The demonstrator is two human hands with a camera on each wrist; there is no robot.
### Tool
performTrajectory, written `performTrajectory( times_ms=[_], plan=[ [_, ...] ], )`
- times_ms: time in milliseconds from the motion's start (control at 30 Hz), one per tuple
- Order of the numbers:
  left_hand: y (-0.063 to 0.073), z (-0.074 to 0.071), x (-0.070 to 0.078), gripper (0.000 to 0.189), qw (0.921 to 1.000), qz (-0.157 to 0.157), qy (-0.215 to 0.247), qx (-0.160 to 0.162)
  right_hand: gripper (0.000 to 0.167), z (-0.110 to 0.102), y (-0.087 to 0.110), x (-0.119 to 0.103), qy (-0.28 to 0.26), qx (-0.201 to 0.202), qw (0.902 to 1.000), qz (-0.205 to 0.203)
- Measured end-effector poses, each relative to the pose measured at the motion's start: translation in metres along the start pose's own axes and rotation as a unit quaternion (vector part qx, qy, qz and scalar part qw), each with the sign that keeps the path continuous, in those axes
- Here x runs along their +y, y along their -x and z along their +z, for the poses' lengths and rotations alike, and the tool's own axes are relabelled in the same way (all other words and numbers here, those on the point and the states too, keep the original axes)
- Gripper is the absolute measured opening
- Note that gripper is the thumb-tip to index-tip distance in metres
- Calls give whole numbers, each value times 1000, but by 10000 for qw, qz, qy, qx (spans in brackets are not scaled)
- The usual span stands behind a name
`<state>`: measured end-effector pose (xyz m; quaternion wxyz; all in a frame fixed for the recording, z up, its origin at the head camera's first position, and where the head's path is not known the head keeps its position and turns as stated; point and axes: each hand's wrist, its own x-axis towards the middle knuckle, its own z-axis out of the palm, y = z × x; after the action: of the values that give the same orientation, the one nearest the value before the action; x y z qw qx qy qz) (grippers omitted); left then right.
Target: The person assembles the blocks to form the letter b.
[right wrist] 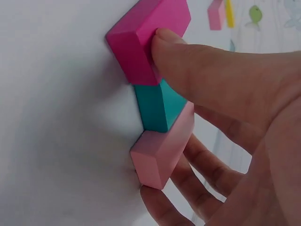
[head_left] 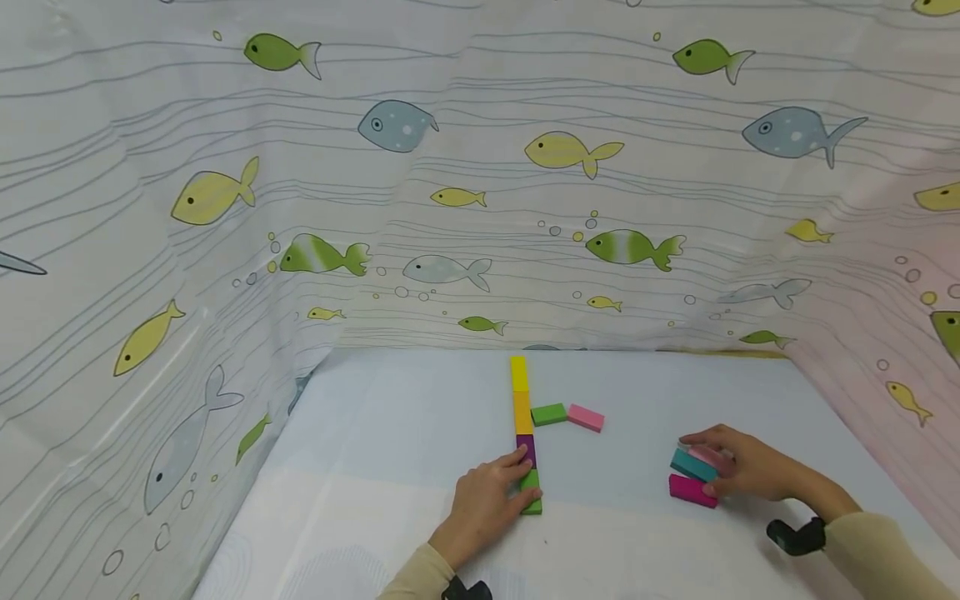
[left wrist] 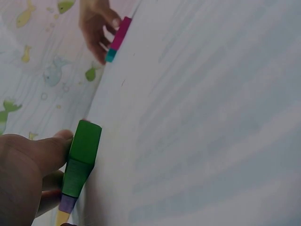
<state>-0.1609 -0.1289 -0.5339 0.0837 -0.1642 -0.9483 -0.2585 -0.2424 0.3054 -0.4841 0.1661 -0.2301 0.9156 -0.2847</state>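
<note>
In the head view my left hand (head_left: 483, 504) rests on the near end of a row of blocks. Its fingertips touch the purple block (head_left: 527, 451) and the green block (head_left: 532, 503); two yellow blocks (head_left: 521, 392) continue the row away from me. At the right, my right hand (head_left: 753, 467) holds a side-by-side group between thumb and fingers: a magenta block (right wrist: 141, 47), a teal block (right wrist: 153, 107) and a light pink block (right wrist: 150, 157). The thumb presses the magenta block, while fingertips reach the pink block's outer side.
Another green block (head_left: 549, 414) lies angled beside the yellow part of the row, with a second pink block (head_left: 586, 418) at its right end. Fish-patterned sheeting (head_left: 525, 225) rises behind the white tabletop (head_left: 390, 417) and along both sides.
</note>
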Motion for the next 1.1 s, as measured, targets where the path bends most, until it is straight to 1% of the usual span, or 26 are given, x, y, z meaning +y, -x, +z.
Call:
performTrajectory(
  times_ms=[200, 367, 500, 633, 767, 867, 1000, 1100],
  plan=[
    [1, 1, -1, 47, 10000, -4, 19, -15, 71, 6, 1, -4, 162, 24, 9998, -115],
    [2, 0, 0, 46, 10000, 18, 21, -24, 65, 9, -3, -7, 354, 70, 9993, -86],
    [2, -1, 0, 46, 10000, 54, 27, 15, 59, 12, -6, -8, 488, 102, 9987, -110],
    [2, -2, 0, 45, 9999, 91, 1, 76, 52, 15, -9, -9, 599, 123, 9979, -228],
    [2, -2, 1, 46, 10000, 41, 21, 46, 43, 19, -11, -10, 335, 18, 9986, -404],
    [1, -1, 1, 47, 10000, -26, 12, -8, 40, 21, -13, -11, 104, -158, 9994, -294],
    [1, -1, 0, 47, 10000, -61, -6, -28, 44, 21, -13, -15, 111, -375, 9992, -122],
    [1, -2, 0, 47, 10000, -50, -27, -44, 57, 20, -10, -20, 163, -534, 9982, -227]
  ],
)
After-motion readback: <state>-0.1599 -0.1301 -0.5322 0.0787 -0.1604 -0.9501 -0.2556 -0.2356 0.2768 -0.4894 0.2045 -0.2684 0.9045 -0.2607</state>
